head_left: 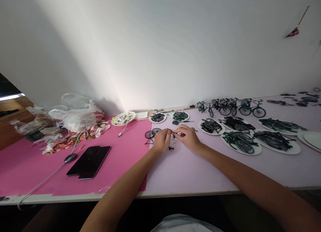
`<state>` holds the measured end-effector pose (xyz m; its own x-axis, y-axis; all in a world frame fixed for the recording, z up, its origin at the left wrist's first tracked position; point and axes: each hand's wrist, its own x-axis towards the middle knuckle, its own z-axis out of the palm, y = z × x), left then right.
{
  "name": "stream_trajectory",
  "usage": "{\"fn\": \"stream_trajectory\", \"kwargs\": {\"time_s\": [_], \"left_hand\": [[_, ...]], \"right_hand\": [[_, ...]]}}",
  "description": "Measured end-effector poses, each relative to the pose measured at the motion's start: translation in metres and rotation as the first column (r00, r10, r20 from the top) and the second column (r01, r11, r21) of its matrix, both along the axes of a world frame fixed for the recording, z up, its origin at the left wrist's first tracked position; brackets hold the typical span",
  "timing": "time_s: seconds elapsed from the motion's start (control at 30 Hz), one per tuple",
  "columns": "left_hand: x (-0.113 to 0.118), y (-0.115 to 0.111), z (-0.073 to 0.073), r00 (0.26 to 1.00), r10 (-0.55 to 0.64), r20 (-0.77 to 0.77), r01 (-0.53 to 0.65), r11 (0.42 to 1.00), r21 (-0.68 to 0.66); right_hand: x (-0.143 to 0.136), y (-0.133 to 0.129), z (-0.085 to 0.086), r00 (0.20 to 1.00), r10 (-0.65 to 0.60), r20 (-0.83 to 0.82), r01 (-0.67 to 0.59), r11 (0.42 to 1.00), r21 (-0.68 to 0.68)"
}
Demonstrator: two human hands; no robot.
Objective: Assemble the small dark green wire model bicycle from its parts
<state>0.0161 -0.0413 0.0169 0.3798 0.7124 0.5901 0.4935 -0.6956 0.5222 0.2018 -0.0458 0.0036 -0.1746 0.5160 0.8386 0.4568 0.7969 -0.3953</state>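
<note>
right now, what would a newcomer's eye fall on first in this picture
Probably the row of small model bicycles standing near the wall, right of centre, with plates of dark bicycle parts before them. The bright pink sheet on the left also stands out. Between these, the left hand and right hand work close together.

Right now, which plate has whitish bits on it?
The leftmost plate, on the pink surface. Its whitish bits set it apart: the other filled plates, all farther right, hold dark bicycle parts.
</note>
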Motion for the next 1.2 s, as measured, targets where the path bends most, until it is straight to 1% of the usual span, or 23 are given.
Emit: {"fn": "stream_trajectory", "kwargs": {"time_s": [0.3,0.47,0.73,0.87,1.0,1.1,1.2], "left_hand": [[-0.0007,-0.0013,0.0007,0.999,-0.028,0.019,0.028,1.000,-0.001],[-0.0001,-0.0010,0.0008,0.999,-0.030,0.020,0.030,1.000,0.000],[-0.0040,-0.0007,-0.0029,0.994,-0.090,0.061,0.092,0.995,-0.029],[-0.0044,-0.0001,-0.0033,0.991,-0.108,0.077,0.109,0.994,-0.009],[-0.0038,-0.0005,-0.0015,0.994,-0.097,0.049,0.097,0.995,0.006],[-0.0015,-0.0016,0.0012,0.995,-0.082,0.052,0.085,0.995,-0.054],[0.0022,-0.0031,0.0038,0.988,-0.075,0.137,0.100,0.978,-0.181]], "right_hand": [[0.0001,-0.0005,-0.0003,1.000,0.004,0.002,-0.004,1.000,-0.012],[-0.0003,-0.0011,0.0002,1.000,0.008,0.003,-0.008,1.000,0.004],[-0.0005,-0.0024,0.0008,1.000,0.017,0.001,-0.017,1.000,-0.018],[-0.0008,-0.0019,0.0004,1.000,0.008,-0.001,-0.008,1.000,-0.018],[-0.0016,-0.0013,0.0015,1.000,0.019,-0.020,-0.019,1.000,-0.011],[-0.0019,-0.0015,0.0032,0.999,0.039,-0.024,-0.039,0.999,0.000],[-0.0012,-0.0017,0.0044,0.999,0.032,-0.012,-0.032,0.999,-0.003]]}}
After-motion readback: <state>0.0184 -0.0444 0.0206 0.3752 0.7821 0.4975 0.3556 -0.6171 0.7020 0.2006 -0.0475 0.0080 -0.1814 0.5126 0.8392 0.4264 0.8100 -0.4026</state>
